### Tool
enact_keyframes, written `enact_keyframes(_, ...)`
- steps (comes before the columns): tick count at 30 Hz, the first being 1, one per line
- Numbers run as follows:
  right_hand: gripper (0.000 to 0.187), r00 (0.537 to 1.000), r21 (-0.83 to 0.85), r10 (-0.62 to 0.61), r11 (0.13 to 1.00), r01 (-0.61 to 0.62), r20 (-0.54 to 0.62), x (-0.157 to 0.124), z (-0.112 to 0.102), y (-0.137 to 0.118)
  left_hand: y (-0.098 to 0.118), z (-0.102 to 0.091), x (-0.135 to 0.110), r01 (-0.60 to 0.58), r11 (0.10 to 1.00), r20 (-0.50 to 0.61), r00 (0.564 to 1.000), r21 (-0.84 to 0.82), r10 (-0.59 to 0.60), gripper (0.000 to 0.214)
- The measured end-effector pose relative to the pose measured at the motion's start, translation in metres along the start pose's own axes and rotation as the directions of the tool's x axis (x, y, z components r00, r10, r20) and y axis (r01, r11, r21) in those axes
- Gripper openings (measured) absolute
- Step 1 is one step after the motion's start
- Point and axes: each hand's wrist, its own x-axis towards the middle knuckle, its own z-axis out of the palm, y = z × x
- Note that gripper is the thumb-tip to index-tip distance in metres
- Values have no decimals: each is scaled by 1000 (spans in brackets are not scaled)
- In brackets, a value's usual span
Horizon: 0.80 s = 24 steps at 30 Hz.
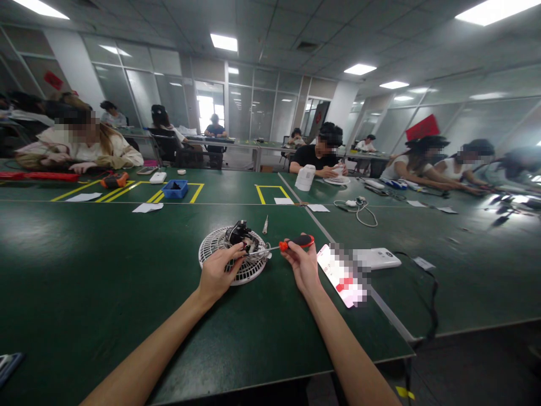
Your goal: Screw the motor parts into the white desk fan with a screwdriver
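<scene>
A white round fan grille (208, 246) lies on the green table before me, with a dark motor assembly (240, 230) and loose wires on it. My left hand (220, 272) is closed, its fingertips pinching the motor assembly near the middle of the grille. In my right hand (303, 264) is a screwdriver (301, 242) with a red and black handle, held roughly level. Its shaft points left to the assembly by my left fingertips; where the tip sits is hidden. Just behind the grille lies a small pale pointed piece (265, 225) that I cannot name.
Right of my right hand lie a lit phone (333, 270) and a white device (380, 258) with a black cable. Farther back are a blue bin (174, 189), paper slips (147, 207), a coiled white cable (367, 211) and a white housing (305, 178). Several people sit around the tables.
</scene>
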Motion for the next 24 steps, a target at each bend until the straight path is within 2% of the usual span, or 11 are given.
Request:
enact_keyframes(7,75,995,-3,-48,999,49,89,-7,5,-3,0,0,0,-21,1000,42,999,8,21,49)
enact_keyframes(14,74,997,28,-73,997,73,3,-2,2,-4,-1,2,-3,16,1000,30,999,-8,-15,53)
enact_keyframes(19,72,999,30,-47,998,47,14,-1,1,-2,-2,3,-3,28,1000,16,999,-9,-28,54)
enact_keyframes(24,72,999,29,-46,999,45,11,-3,3,-4,-1,2,-2,-13,1000,11,1000,9,13,56)
